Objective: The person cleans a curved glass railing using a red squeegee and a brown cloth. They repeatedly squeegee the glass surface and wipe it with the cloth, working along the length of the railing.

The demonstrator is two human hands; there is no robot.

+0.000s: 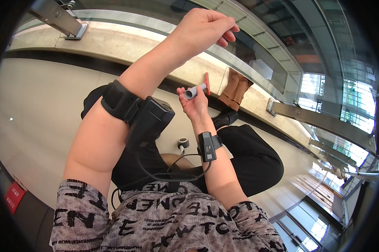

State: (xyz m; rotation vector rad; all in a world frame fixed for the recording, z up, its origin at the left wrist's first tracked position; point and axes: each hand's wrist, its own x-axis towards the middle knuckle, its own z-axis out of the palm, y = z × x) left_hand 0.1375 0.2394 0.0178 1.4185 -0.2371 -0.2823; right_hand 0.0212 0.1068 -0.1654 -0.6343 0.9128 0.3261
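My left hand [208,28] is raised high in the picture before the glass panel [148,26], its fingers curled in; nothing shows in it, though its palm is hidden. Lower down, my right hand [198,105] is turned palm up and holds the grey tubular handle [194,91] of a small squeegee between thumb and fingers. The tube's hollow end faces me. Its narrow red head [207,84] points away, near the stone ledge [139,47]. Just right of it, a brown cloth [235,89] hangs over the ledge's edge.
Metal brackets [298,111] stand on the ledge at both sides. My bent legs in black trousers [252,157] and a black shoe [225,119] are on the tiled floor [50,91]. Black devices are strapped to both forearms, with a cable [180,180] looping between them.
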